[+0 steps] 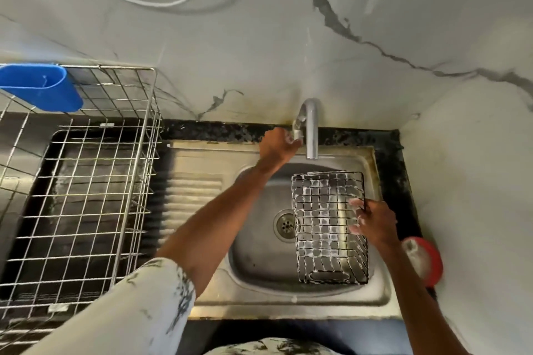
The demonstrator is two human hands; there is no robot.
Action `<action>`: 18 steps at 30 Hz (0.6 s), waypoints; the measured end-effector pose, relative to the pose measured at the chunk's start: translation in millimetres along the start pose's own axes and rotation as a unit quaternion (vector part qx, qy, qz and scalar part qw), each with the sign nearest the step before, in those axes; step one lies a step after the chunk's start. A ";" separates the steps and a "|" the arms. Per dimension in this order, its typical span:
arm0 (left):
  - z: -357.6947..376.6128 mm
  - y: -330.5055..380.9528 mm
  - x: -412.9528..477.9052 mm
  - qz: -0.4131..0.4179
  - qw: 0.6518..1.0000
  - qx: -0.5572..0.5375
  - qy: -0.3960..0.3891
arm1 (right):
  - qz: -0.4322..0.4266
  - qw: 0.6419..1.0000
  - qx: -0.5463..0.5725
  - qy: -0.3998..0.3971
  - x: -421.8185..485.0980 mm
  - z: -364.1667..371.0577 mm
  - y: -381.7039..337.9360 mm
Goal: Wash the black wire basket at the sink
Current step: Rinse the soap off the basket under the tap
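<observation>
The black wire basket (328, 228), its wires coated in white soap foam, stands in the right half of the steel sink (259, 256). My right hand (373, 223) grips its right rim, fingers soapy and curled over the wire. My left hand (278, 145) reaches across to the back of the sink and holds the handle of the steel tap (311, 130). No water is seen running from the spout, which ends just above the basket's far edge. The drain (285, 223) shows left of the basket.
A large silver wire dish rack (86, 181) with a blue plastic holder (43, 86) fills the counter on the left. A red tub (424, 261) with white contents sits at the sink's right edge. Marble-patterned wall stands behind and to the right.
</observation>
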State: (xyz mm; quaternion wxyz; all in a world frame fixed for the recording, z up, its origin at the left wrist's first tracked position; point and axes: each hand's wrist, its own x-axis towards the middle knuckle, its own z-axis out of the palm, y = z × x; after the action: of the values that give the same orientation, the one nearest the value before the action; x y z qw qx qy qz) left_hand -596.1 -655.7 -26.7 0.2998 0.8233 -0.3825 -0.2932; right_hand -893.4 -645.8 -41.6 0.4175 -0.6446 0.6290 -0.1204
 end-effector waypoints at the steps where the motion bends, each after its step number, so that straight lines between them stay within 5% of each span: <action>1: 2.7 3.3 3.2 0.006 1.000 0.011 0.006 | 0.000 1.000 -0.015 -0.001 3.4 2.8 4.3; 9: 21.8 11.4 13.7 0.049 0.997 0.028 0.045 | -0.001 0.999 -0.054 -0.006 16.7 11.0 7.0; 14: 24.0 -11.4 20.4 -0.045 0.993 -0.048 0.096 | 0.029 0.999 -0.019 0.000 18.9 14.0 7.4; 18: 23.2 -39.5 30.2 -0.147 0.980 -0.124 0.040 | 0.036 0.999 -0.016 0.000 17.5 14.4 9.3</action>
State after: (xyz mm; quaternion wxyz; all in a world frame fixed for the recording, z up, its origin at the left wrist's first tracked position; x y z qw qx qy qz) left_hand -578.6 -665.4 -77.8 0.3683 0.8378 -0.2056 -0.3466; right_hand -887.1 -654.9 -63.5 0.4109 -0.6285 0.6536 -0.0949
